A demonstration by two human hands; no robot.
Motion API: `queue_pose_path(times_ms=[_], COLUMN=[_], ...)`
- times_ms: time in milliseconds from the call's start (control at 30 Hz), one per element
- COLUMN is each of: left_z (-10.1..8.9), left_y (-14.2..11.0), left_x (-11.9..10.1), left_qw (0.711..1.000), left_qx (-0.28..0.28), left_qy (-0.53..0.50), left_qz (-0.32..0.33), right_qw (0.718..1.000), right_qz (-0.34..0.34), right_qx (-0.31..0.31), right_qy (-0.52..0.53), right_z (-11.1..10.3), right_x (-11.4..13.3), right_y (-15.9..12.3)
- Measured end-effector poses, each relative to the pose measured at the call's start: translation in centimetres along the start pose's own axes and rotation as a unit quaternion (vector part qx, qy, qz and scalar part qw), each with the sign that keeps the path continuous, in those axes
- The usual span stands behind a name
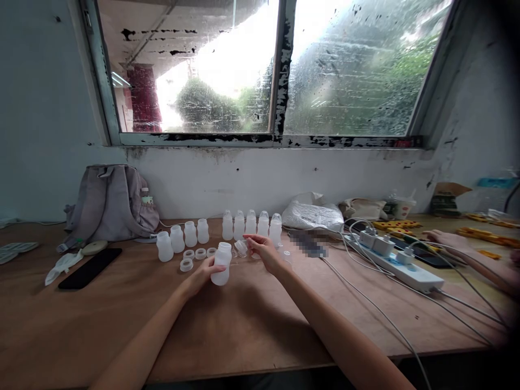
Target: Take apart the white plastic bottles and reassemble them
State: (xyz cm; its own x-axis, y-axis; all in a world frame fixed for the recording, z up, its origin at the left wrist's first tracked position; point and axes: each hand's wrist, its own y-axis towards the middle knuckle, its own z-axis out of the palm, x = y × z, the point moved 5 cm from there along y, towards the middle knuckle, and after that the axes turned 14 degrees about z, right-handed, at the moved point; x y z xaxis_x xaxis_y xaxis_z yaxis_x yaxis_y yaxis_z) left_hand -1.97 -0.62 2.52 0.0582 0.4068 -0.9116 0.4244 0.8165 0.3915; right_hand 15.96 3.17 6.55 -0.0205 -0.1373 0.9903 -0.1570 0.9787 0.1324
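My left hand (202, 275) is wrapped round a frosted baby bottle (221, 265), which has no top and tilts slightly over the table. My right hand (265, 252) pinches a translucent teat with its collar (241, 247), just right of the bottle's mouth and apart from it. Several collar rings (200, 253) lie on the table beyond my left hand. Behind them stands a group of topless frosted bottles (190, 234). A row of bottles with domed covers (239, 225) stands behind my hands. Small clear pieces (286, 253) lie to the right of my right hand.
A power strip (398, 268) with chargers and trailing cables lies on the right. Another person's hand (442, 239) is at the far right, near yellow parts (483, 236). A grey backpack (109, 203) and a black phone (90, 268) are at left. A silvery plastic bag (312, 214) lies against the wall.
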Motion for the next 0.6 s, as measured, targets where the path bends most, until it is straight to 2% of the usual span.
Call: queue_pose_path(times_ms=[133,233,300,367,467,600], left_z=[-1.4,-1.7,-1.3,-0.8,-0.7,-2.3], left_y=[0.6,0.3,0.0,-0.3,-0.1,2.0], left_x=[0.6,-0.5,-2.2,-3.6,-4.7,-6.1], left_qw=[0.991,0.97,0.929,0.871,0.808,0.769], left_qx=[-0.051,-0.074,-0.065,-0.042,-0.028,-0.028], left_qy=[0.115,0.209,0.316,0.427,0.533,0.59], left_qz=[0.037,0.099,0.181,0.24,0.249,0.244], right_qw=[0.995,0.983,0.971,0.958,0.94,0.921], right_qz=[-0.005,-0.018,-0.029,-0.036,-0.034,-0.02], right_qx=[-0.017,-0.01,-0.011,-0.017,-0.02,-0.016], right_qy=[-0.099,-0.185,-0.237,-0.284,-0.34,-0.389], right_z=[0.1,0.7,0.9,1.0,1.1,1.2], right_x=[-0.9,-1.4,-1.6,-1.7,-2.2,-2.8], right_y=[0.3,0.4,0.5,0.4,0.4,0.5])
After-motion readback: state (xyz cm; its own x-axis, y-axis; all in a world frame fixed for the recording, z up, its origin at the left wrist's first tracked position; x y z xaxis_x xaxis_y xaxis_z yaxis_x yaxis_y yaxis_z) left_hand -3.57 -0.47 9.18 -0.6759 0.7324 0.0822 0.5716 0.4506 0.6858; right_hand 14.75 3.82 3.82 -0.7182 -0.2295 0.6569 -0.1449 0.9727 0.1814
